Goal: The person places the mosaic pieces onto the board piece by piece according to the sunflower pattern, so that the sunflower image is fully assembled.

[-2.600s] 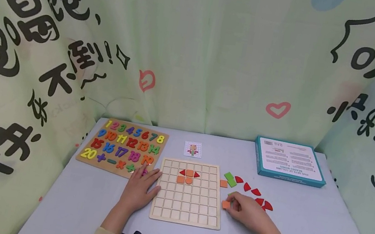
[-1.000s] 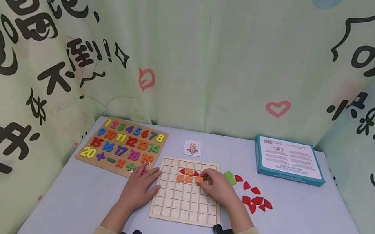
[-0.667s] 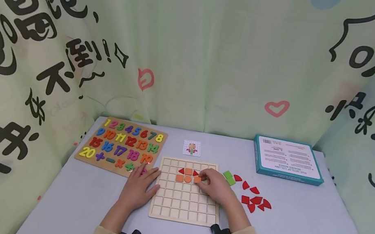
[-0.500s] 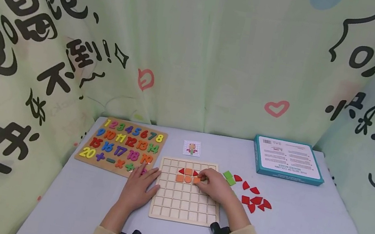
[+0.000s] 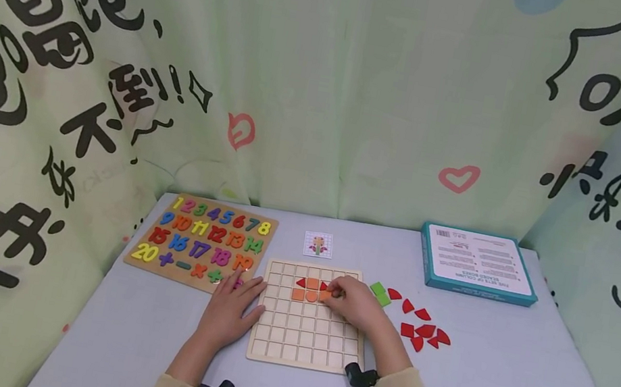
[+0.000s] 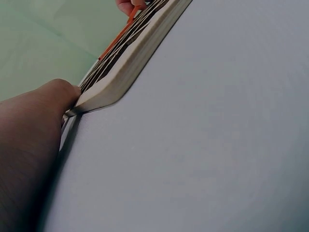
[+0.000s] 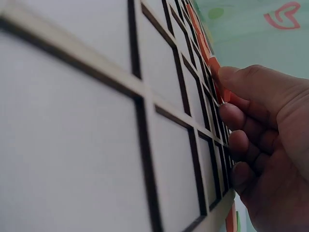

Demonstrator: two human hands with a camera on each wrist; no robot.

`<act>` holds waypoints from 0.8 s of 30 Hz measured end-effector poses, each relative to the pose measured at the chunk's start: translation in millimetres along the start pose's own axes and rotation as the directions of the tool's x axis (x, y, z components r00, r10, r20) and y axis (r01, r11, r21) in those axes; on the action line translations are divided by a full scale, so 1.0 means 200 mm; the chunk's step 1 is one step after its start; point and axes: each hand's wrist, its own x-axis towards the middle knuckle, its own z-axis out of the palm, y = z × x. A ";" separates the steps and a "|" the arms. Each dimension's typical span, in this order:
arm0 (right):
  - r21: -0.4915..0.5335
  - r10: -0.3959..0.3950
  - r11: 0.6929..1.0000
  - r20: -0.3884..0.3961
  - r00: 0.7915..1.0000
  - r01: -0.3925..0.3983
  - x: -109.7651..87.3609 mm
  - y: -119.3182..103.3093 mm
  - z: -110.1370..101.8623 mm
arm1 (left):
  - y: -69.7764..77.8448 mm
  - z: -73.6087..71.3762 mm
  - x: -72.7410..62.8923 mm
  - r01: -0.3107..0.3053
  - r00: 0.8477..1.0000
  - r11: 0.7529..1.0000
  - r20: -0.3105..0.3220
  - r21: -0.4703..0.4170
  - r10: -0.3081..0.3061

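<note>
My right hand [image 5: 358, 305] is over the upper middle of a wooden grid board [image 5: 307, 340], pinching an orange square tile [image 5: 323, 297] between thumb and fingers. In the right wrist view the thumb presses against the orange tile [image 7: 214, 64], tilted at the grid cells. To its left lie an orange round-bottomed tile [image 5: 311, 296] and another orange square [image 5: 298, 294]. Above them sit an orange tile [image 5: 312, 284] and two small red triangles, one partly covered by the fingers. My left hand [image 5: 229, 313] lies spread, thumb touching the board's left edge, fingertips over the number puzzle [image 5: 174, 270].
Several red tiles [image 5: 424, 331] and green tiles [image 5: 380, 293] lie loose right of the board. Behind it is a small pattern card [image 5: 318, 245]. A teal-edged box [image 5: 479, 263] stands at the back right. Printed curtains enclose the table.
My right hand took the orange square from the table right of the board to the row of orange tiles; lately it only shifts slightly left. My left hand stays put.
</note>
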 end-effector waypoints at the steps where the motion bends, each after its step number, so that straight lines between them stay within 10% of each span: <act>1: 0.000 -0.001 1.000 -0.001 1.000 0.001 0.00 0.00 0.00 | 0.00 0.00 0.00 0.001 1.000 1.000 0.004 0.001 -0.001; 24: -0.001 0.002 1.000 -0.032 0.999 -0.002 -0.01 0.02 0.02 | 0.00 0.00 0.00 0.005 1.000 1.000 0.006 -0.018 -0.005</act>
